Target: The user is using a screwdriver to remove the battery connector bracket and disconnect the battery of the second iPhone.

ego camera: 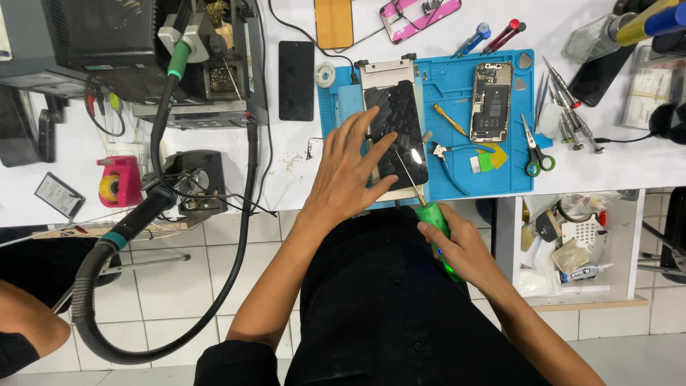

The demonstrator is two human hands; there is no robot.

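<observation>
My left hand (350, 168) lies flat with fingers spread on a black phone screen panel (404, 121) that rests on a metal plate (389, 71) at the left of a blue work mat (457, 86). My right hand (457, 246) grips a green-handled screwdriver (436, 218); its thin shaft reaches up to the lower part of the screen panel. An opened phone body (491, 101) lies on the mat to the right, apart from both hands.
Green-handled scissors (534, 150), tweezers and screwdrivers (568, 107) lie at the mat's right. A black phone (296, 80) and a soldering station (207, 64) stand to the left, with a thick hose (143, 214). An open drawer (572, 243) hangs at lower right. Another person's arm (25, 322) shows at far left.
</observation>
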